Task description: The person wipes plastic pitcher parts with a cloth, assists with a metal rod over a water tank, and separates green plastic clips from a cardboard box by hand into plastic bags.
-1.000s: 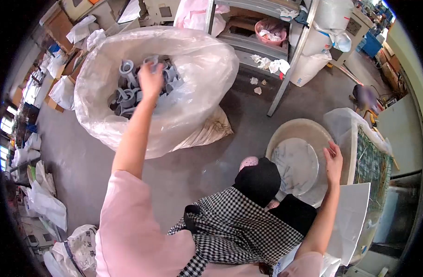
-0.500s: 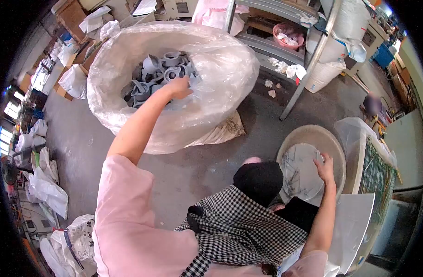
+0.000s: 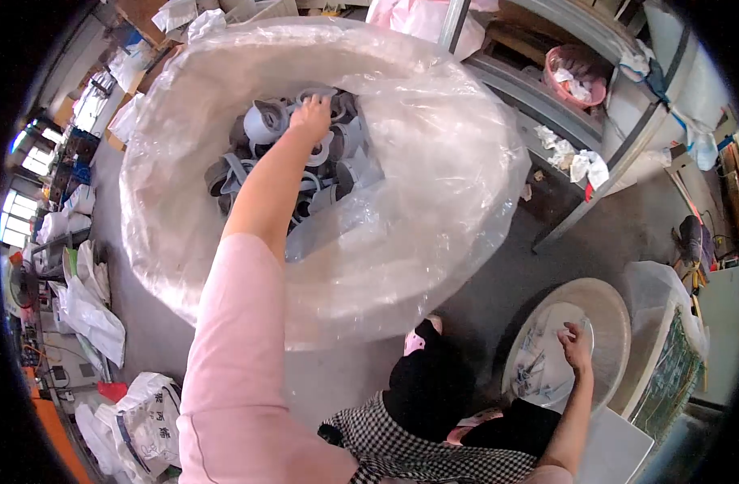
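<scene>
Inside a large clear plastic bag (image 3: 434, 161) lies a pile of grey moulded plastic parts (image 3: 266, 123), with ring and cup shapes. My left hand (image 3: 311, 119) reaches down onto the pile, its fingers stretched apart and touching the parts near the back; the fingertips are partly hidden. At lower right, a round beige basin (image 3: 615, 355) stands beside my legs, with a clear plastic film (image 3: 547, 355) and small greyish scraps in it. Over the basin's right side is my right hand (image 3: 576, 347), fingers loosely bent and apart, with nothing visible in them.
A metal rack (image 3: 603, 189) stands behind the bag on the right, with a pink basket (image 3: 575, 77) on its shelf. White crumpled scraps (image 3: 587, 168) lie by its leg. A white board (image 3: 615, 444) is at lower right; a printed white sack (image 3: 147, 419) lies at lower left.
My view has shifted closer to the bag. My left hand has moved farther back over the grey parts. My right hand stays above the basin, its fingers slightly more bent.
</scene>
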The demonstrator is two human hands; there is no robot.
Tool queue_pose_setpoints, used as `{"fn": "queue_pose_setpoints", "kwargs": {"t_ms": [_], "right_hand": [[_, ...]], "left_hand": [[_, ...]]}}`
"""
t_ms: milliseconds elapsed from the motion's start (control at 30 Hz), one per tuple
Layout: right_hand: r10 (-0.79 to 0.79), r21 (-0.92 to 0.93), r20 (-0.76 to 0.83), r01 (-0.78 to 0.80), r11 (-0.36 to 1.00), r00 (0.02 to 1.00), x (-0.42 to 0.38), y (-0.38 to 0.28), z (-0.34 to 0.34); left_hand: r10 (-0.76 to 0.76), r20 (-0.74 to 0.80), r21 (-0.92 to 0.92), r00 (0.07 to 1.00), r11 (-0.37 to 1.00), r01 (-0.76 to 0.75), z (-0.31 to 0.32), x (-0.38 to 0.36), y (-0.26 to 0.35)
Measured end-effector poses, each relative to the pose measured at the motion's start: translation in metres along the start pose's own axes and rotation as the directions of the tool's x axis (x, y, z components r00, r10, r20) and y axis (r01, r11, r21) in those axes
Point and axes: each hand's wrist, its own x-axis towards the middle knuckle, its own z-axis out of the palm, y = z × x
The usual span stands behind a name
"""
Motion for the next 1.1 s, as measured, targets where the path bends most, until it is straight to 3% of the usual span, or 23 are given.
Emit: {"fn": "queue_pose_setpoints", "kwargs": {"t_ms": [133,200,267,333,367,433,467,533,600,667,767,800,867,933,967,1100], "right_hand": [[-0.029,-0.030,0.091,0.032,0.999,0.995,0.011,-0.032,0.024],[-0.014,-0.069,0.189,0.028,0.997,0.982,0.014,-0.036,0.034],[0.027,-0.040,0.200,-0.019,0.999,0.979,0.013,-0.040,0.038],[0.061,-0.009,0.202,-0.060,0.998,0.977,0.013,-0.044,0.036],[0.083,-0.054,0.198,-0.074,0.996,0.977,0.012,-0.045,0.035],[0.105,-0.100,0.193,-0.087,0.991,0.976,0.010,-0.045,0.035],[0.141,-0.101,0.212,-0.122,0.987,0.967,0.011,-0.044,0.037],[0.175,-0.111,0.226,-0.153,0.982,0.958,0.011,-0.046,0.037],[0.116,-0.171,0.220,-0.078,0.982,0.969,0.013,-0.053,0.041],[0.111,-0.151,0.226,-0.078,0.985,0.968,0.016,-0.052,0.044],[0.109,-0.113,0.239,-0.084,0.990,0.965,0.021,-0.047,0.049],[0.102,-0.092,0.253,-0.081,0.993,0.962,0.022,-0.044,0.052],[0.116,-0.080,0.268,-0.098,0.992,0.956,0.021,-0.042,0.051],[0.091,-0.054,0.286,-0.079,0.995,0.954,0.019,-0.045,0.052],[0.111,-0.007,0.298,-0.114,0.993,0.948,0.022,-0.036,0.053],[0.110,-0.018,0.238,-0.109,0.994,0.965,0.015,-0.049,0.047]], "left_hand": [[0.033,-0.003,0.202,0.999,0.979,-0.031,0.007,0.007,-0.014],[0.195,0.110,0.319,0.975,0.922,-0.220,-0.003,0.008,-0.028],[0.243,0.107,0.295,0.964,0.918,-0.264,-0.019,-0.008,-0.042],[0.485,0.046,0.306,0.873,0.825,-0.475,-0.043,-0.030,-0.058],[0.484,0.044,0.307,0.874,0.826,-0.473,-0.057,-0.043,-0.061],[0.283,0.324,0.280,0.903,0.883,-0.377,-0.081,-0.062,-0.065],[0.283,0.323,0.281,0.903,0.883,-0.377,-0.086,-0.060,-0.066],[0.192,0.566,0.259,0.802,0.882,-0.394,-0.092,-0.055,-0.061],[0.103,0.348,0.195,0.932,0.964,-0.179,-0.098,-0.035,-0.032],[-0.003,0.303,0.054,0.953,0.998,-0.014,-0.069,0.008,-0.018],[-0.054,0.260,0.081,0.964,0.996,0.034,0.029,0.046,-0.015],[-0.043,0.267,0.075,0.963,0.997,0.024,0.037,0.056,-0.013],[-0.062,0.464,0.179,0.884,0.984,-0.025,0.054,0.071,-0.009],[-0.100,0.410,0.228,0.907,0.974,0.004,0.079,0.085,-0.019],[-0.051,0.393,0.153,0.918,0.988,-0.010,0.103,0.099,-0.037],[-0.002,0.372,-0.045,0.928,0.999,0.020,0.069,0.069,-0.041]]}}
